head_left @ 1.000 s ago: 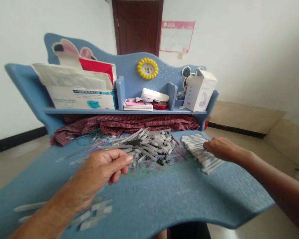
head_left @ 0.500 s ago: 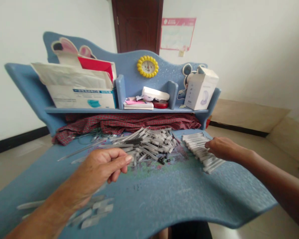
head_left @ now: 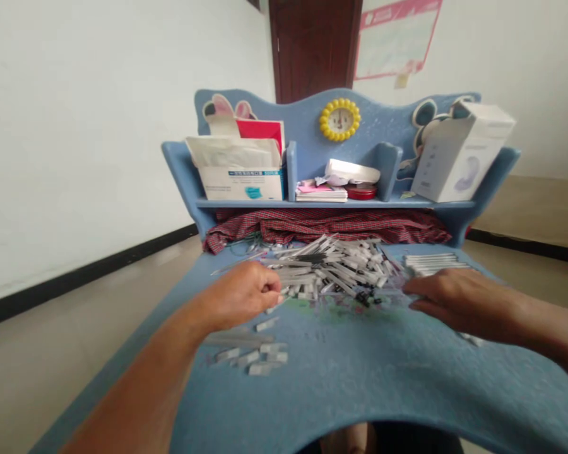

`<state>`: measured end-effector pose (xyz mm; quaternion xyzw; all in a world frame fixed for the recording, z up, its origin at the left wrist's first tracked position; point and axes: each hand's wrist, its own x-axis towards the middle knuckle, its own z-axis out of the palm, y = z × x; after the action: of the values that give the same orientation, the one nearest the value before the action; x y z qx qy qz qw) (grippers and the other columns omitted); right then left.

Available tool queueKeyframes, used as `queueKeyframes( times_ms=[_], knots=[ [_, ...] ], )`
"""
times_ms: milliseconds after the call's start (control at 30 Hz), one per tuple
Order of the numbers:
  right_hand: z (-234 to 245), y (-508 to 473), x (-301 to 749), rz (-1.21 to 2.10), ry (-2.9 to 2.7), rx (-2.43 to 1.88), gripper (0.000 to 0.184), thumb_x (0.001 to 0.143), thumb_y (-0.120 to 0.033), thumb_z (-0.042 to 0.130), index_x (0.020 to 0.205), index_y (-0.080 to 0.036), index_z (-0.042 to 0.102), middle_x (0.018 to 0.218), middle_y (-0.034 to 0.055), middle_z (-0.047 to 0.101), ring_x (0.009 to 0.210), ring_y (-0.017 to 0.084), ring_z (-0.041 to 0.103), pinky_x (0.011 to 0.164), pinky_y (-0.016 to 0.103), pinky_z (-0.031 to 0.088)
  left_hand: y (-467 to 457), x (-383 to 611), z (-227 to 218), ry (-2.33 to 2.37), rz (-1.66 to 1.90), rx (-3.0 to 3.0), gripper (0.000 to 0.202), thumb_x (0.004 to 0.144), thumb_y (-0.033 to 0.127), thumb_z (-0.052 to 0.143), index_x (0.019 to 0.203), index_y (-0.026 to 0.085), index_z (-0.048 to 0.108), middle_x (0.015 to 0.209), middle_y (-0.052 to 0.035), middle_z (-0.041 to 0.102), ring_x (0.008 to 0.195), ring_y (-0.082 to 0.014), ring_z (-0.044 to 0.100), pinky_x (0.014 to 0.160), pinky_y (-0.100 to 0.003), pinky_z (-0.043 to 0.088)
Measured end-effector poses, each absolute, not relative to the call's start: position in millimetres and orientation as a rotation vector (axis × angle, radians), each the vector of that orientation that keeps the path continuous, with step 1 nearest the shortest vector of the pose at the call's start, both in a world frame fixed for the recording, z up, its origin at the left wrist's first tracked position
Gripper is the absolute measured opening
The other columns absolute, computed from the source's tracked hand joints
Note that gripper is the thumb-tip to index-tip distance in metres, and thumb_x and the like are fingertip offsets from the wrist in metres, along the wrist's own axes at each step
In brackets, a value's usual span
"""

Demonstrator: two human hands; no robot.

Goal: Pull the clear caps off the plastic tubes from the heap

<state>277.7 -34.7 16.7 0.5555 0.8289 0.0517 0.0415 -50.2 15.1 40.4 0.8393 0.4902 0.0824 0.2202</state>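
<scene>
A heap of loose pen parts (head_left: 345,265), clear barrels mixed with small black pieces, lies at the back middle of the blue desk. At its left front edge my left hand (head_left: 246,290) is closed, thumb against curled fingers; what it pinches, if anything, I cannot make out. My right hand (head_left: 459,299) hovers, slightly blurred, over the row of pens (head_left: 433,261) on the right, fingers stretched left with thumb and forefinger apart and nothing seen between them. It covers most of that row. Several pale pen caps (head_left: 260,359) lie scattered in front of my left hand.
Behind the heap lies red checked cloth (head_left: 331,226) under the desk's shelf (head_left: 383,205). On the shelf stand a mask box (head_left: 241,183), a stack of papers (head_left: 322,196), a red tin (head_left: 361,191) and a white box (head_left: 461,154). The desk's curved front edge (head_left: 378,417) is nearest me.
The view has swung left. My right hand has moved off the row's pens toward the heap, its fingers now parted. My left hand has turned knuckles-up and moved nearer the heap.
</scene>
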Motion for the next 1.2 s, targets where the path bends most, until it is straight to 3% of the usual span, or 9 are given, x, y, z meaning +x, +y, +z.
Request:
queueKeyframes(
  times_ms=[133,367,733,900,1000,1200],
  knots=[
    [21,-29,228,-0.012,2.687,1.463,0.015,0.085,-0.025,0.05,0.088,-0.021,0.063,0.072,0.0046,0.068,0.068,0.018,0.063,0.059,0.027,0.039,15,-57,36,1.347,0.009,2.414,0.013,0.065,0.019,0.049,0.055,0.017,0.057,0.051,0.0037,0.045,0.051,-0.0106,0.041,0.048,-0.021,0.026],
    [26,2,197,0.022,2.723,1.38,0.017,0.084,-0.025,0.049,0.09,-0.02,0.063,0.073,0.0058,0.068,0.069,0.018,0.063,0.059,0.027,0.036,13,-55,27,1.365,-0.134,2.503,0.012,0.059,0.011,0.048,0.055,0.018,0.057,0.051,0.0029,0.048,0.052,-0.0121,0.045,0.05,-0.023,0.026],
    [-1,12,194,-0.073,2.769,1.481,0.018,0.085,-0.025,0.047,0.086,-0.02,0.063,0.07,0.0045,0.067,0.065,0.016,0.061,0.057,0.024,0.033,23,-59,20,1.525,-0.108,2.664,0.013,0.069,0.014,0.05,0.062,0.019,0.06,0.059,-0.0012,0.058,0.056,-0.0146,0.052,0.051,-0.025,0.028],
    [-9,14,196,-0.048,2.795,1.534,0.018,0.085,-0.026,0.047,0.086,-0.019,0.064,0.069,0.0051,0.067,0.064,0.016,0.06,0.056,0.024,0.03,25,-51,16,1.651,-0.028,2.733,0.015,0.077,0.019,0.051,0.081,0.018,0.065,0.077,-0.0067,0.066,0.074,-0.02,0.061,0.062,-0.027,0.038],
    [-12,15,199,-0.033,2.812,1.581,0.019,0.085,-0.027,0.046,0.084,-0.02,0.063,0.068,0.0042,0.066,0.062,0.015,0.059,0.055,0.024,0.03,25,-44,13,1.709,-0.048,2.782,0.018,0.079,0.019,0.049,0.088,0.017,0.064,0.088,-0.0095,0.066,0.079,-0.0225,0.062,0.067,-0.03,0.043],
    [-11,18,204,-0.092,2.824,1.739,0.024,0.087,-0.029,0.042,0.081,-0.02,0.064,0.062,0.0023,0.063,0.057,0.012,0.056,0.056,0.022,0.032,24,-36,6,1.756,-0.086,2.84,0.019,0.082,0.02,0.046,0.089,0.014,0.063,0.09,-0.0114,0.062,0.081,-0.0243,0.063,0.067,-0.032,0.046]
  ],
)
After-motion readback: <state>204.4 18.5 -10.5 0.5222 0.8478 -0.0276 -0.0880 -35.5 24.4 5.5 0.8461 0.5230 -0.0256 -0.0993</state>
